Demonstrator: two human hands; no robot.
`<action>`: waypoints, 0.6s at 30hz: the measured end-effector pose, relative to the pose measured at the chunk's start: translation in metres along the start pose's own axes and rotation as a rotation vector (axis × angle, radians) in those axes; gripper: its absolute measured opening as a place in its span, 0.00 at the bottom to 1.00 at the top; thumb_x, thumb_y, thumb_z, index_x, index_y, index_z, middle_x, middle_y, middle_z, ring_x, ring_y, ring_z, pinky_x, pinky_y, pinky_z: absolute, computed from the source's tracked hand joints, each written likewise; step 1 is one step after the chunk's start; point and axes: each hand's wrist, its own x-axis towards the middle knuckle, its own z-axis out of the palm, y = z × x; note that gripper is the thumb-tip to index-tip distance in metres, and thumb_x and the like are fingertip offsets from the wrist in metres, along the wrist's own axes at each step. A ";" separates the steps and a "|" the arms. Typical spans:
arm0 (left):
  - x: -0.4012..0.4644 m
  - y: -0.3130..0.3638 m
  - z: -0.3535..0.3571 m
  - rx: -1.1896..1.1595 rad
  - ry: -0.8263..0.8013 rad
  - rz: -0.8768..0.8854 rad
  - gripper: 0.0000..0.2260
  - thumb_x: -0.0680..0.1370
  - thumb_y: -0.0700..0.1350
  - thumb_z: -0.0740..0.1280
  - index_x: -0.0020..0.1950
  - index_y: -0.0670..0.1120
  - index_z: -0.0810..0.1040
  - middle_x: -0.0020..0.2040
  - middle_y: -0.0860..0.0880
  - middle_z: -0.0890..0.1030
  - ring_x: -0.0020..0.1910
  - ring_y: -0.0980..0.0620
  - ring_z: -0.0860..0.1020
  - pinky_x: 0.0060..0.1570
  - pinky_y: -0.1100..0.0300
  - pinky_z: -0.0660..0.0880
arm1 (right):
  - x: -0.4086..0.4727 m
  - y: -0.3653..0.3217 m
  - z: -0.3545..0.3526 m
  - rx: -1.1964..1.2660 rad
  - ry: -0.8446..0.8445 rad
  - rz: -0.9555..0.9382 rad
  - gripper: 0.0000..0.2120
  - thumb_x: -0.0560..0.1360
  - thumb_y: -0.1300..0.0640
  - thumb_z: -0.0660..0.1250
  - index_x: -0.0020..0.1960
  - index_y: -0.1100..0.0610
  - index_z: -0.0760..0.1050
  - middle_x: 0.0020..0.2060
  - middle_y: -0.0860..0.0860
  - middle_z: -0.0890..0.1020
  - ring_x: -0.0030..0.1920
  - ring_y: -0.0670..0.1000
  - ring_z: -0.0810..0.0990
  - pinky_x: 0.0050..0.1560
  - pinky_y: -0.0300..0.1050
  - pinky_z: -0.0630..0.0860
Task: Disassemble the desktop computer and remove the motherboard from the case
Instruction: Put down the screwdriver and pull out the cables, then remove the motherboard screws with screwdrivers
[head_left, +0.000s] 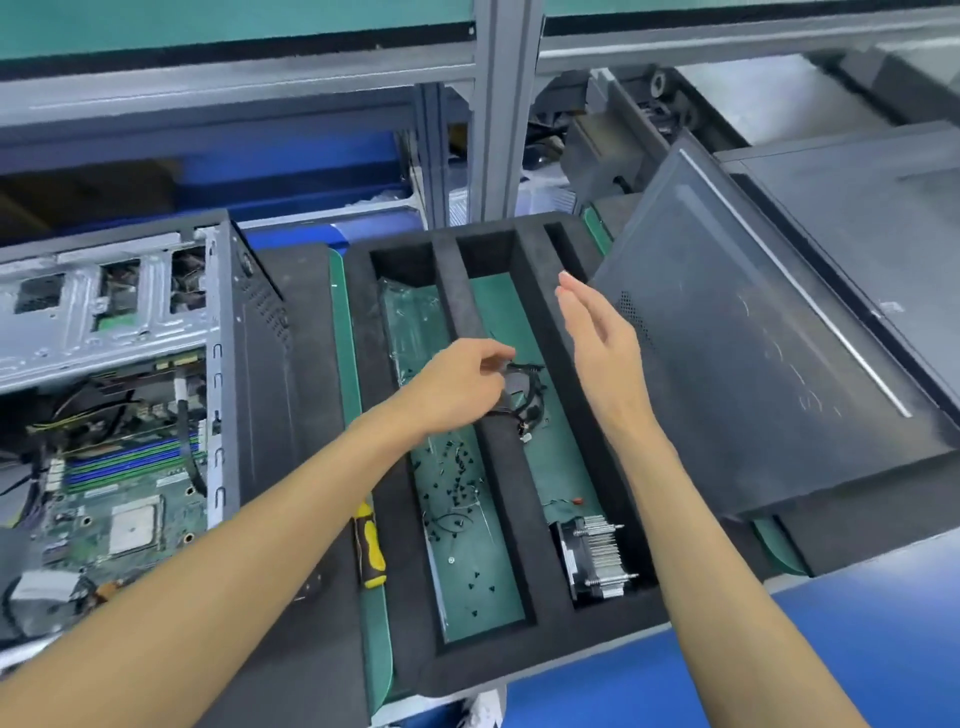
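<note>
My left hand (457, 387) pinches a bundle of black cables (527, 395) between curled fingers over the middle slot of the black foam tray (519, 670), while my right hand (602, 348) hovers beside it, fingers straight, holding nothing. The motherboard (119, 499) sits inside the open computer case (260, 364) at my left. A heatsink (597, 558) lies at the tray's near right end.

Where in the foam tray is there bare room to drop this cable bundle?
The middle slot of the foam tray is bare green at its far end, and again between the cable bundle in the left hand and the heatsink. The left slot is crowded with small black screws.
</note>
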 end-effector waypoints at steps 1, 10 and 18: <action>-0.006 0.001 -0.013 -0.019 0.056 0.032 0.20 0.81 0.36 0.59 0.72 0.49 0.74 0.68 0.53 0.77 0.66 0.57 0.74 0.62 0.67 0.69 | 0.000 -0.013 0.008 0.016 -0.032 -0.041 0.20 0.83 0.49 0.62 0.73 0.51 0.72 0.68 0.42 0.77 0.65 0.32 0.73 0.64 0.28 0.69; -0.115 -0.045 -0.151 -0.258 0.435 0.098 0.23 0.73 0.25 0.52 0.46 0.46 0.82 0.46 0.44 0.85 0.46 0.51 0.85 0.51 0.57 0.82 | -0.038 -0.091 0.138 0.045 -0.319 -0.332 0.20 0.81 0.50 0.64 0.72 0.53 0.73 0.68 0.45 0.77 0.69 0.41 0.72 0.72 0.44 0.69; -0.188 -0.168 -0.169 0.041 0.090 -0.215 0.07 0.79 0.42 0.69 0.56 0.48 0.80 0.51 0.51 0.83 0.52 0.51 0.81 0.59 0.53 0.77 | -0.075 -0.070 0.255 -0.353 -0.476 -0.138 0.30 0.82 0.47 0.62 0.80 0.51 0.56 0.78 0.51 0.59 0.77 0.49 0.58 0.69 0.39 0.58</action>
